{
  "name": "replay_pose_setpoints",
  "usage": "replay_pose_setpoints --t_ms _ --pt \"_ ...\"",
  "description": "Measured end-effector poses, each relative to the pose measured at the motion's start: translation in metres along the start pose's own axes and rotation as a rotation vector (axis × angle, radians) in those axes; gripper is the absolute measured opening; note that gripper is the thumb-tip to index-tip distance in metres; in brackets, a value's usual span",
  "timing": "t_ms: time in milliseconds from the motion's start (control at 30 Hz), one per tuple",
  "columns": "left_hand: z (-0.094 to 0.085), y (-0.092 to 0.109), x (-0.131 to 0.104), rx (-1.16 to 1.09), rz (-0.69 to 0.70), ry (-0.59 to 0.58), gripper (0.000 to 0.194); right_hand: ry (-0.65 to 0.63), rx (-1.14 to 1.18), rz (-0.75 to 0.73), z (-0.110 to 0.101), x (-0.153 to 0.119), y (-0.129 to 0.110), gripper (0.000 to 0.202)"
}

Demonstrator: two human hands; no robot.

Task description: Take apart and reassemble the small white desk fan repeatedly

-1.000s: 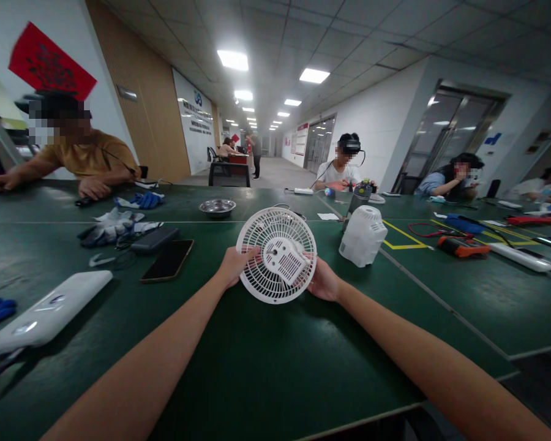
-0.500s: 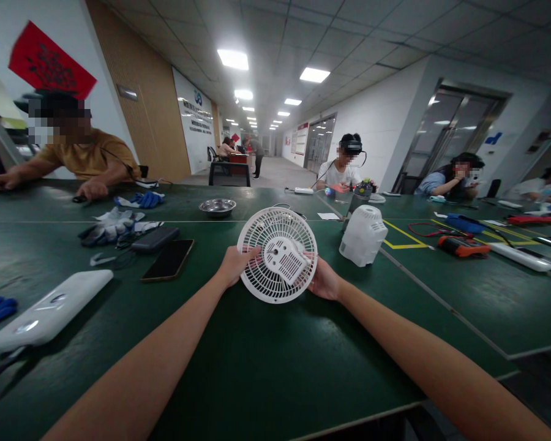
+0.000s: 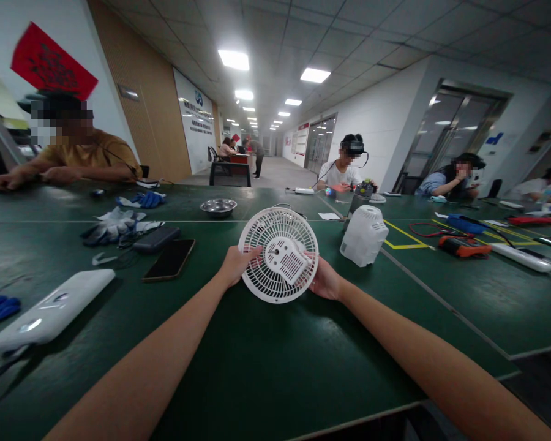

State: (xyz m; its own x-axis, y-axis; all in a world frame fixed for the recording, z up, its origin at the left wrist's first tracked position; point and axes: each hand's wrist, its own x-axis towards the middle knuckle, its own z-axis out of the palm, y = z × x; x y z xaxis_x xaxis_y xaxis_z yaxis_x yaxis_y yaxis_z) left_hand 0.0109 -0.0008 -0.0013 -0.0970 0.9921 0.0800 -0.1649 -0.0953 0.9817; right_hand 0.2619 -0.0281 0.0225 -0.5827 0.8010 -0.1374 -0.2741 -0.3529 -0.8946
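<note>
Between my two hands, raised over the green table (image 3: 257, 367), is a round white fan grille (image 3: 285, 288) with a vented motor housing at its centre. My left hand (image 3: 236, 266) grips the left rim, thumb lying across the slats and the other fingers hidden behind. On the opposite side my right hand (image 3: 325, 277) holds the right rim, its fingers partly behind the grille. A translucent white plastic housing (image 3: 364, 237) stands upright just right of my right hand. Behind it is a dark grey cylindrical tool (image 3: 359, 199), partly hidden.
To the left lie a black phone (image 3: 169, 260), a dark power bank (image 3: 157, 240), work gloves (image 3: 108, 225) and a white power bank (image 3: 50, 309). A metal bowl (image 3: 218, 207) sits beyond. An orange multimeter (image 3: 463, 247) is at right. Several people sit around the table.
The fan grille and my hands stay nearly still. At the far left, the person in the yellow shirt has drawn one hand back from a small dark object on the table.
</note>
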Motion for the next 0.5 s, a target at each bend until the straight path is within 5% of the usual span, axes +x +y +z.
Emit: replay_pose_setpoints --t_ms 500 --pt "-0.0008 0.002 -0.0023 0.015 0.019 -0.024 0.023 -0.012 0.041 0.011 -0.003 0.0018 0.0008 0.031"
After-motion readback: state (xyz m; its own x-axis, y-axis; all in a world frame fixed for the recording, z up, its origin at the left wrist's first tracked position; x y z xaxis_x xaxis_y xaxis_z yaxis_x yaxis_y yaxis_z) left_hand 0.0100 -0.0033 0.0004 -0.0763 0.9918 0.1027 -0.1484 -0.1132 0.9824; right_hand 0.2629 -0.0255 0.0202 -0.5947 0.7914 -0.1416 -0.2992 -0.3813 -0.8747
